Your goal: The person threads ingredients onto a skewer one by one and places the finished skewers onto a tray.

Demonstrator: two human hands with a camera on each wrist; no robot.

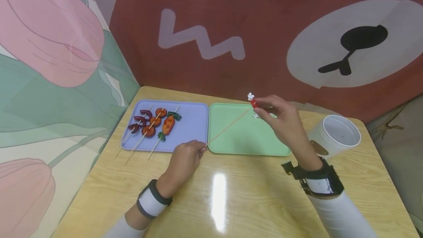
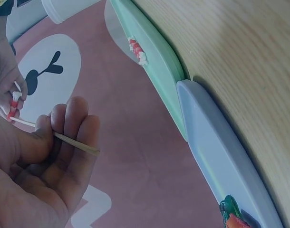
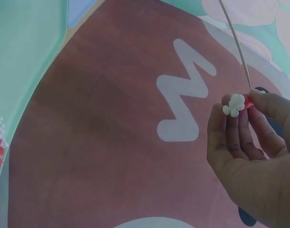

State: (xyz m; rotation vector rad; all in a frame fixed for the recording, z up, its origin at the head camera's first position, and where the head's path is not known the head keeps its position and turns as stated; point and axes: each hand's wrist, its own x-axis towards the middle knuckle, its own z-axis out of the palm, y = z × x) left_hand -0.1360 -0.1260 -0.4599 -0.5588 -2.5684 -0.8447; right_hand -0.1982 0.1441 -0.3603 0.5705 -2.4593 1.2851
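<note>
My left hand (image 1: 186,161) pinches the lower end of a thin wooden skewer (image 1: 228,126), between thumb and fingers in the left wrist view. The skewer slants up to the right over the green tray (image 1: 244,148). At its far end, my right hand (image 1: 281,118) holds a small red piece with white knobbly ends (image 1: 252,101) in its fingertips. In the right wrist view the skewer's tip meets this piece (image 3: 237,104) by the thumb; the contact point is hidden by the fingers. A similar red-and-white piece (image 2: 137,51) lies on the green tray.
A purple tray (image 1: 195,120) adjoins the green one on the left. Three loaded skewers lie on it: dark red curved pieces (image 1: 140,121), round orange-brown slices (image 1: 148,131), and an orange piece (image 1: 168,125) between green ones. A translucent white tub (image 1: 340,131) stands at the right, before the painted wall.
</note>
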